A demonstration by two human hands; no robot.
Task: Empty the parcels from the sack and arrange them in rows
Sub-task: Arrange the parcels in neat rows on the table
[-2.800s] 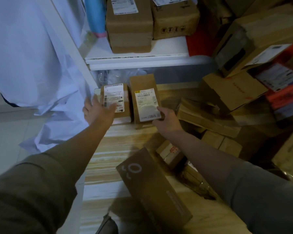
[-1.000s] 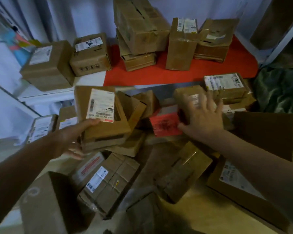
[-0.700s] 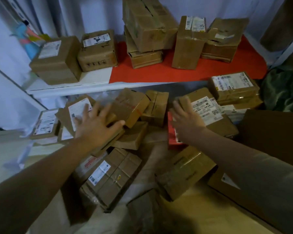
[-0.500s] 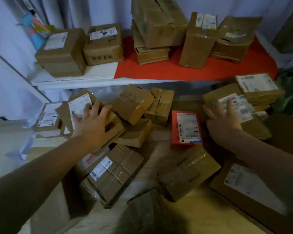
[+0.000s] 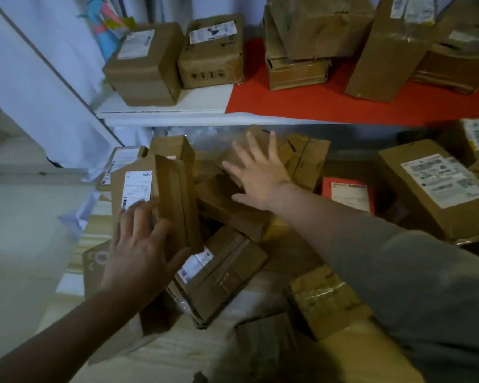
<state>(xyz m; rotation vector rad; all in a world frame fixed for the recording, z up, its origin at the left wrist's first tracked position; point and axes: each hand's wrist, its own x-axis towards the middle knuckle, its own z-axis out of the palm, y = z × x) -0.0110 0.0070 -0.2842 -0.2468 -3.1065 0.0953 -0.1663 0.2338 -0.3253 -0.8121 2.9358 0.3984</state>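
Observation:
Brown cardboard parcels lie in a loose pile on the lower shelf. My left hand (image 5: 141,250) rests with fingers spread against a tall flat parcel (image 5: 174,200) standing on edge, next to a labelled parcel (image 5: 134,189). My right hand (image 5: 257,172), fingers apart, lies flat on a tilted parcel (image 5: 233,203) in the middle of the pile. A red parcel (image 5: 349,193) with a white label lies to the right. No sack is in view.
The upper shelf (image 5: 166,111) carries several boxes, partly on a red sheet (image 5: 329,103). A large labelled box (image 5: 437,189) sits at the right, a taped parcel (image 5: 327,299) near me, and a white cloth (image 5: 39,87) hangs at the left.
My right hand left the labelled box at the right and moved left onto the middle of the pile. My left hand stood a flat parcel up on its edge. The view shifted left.

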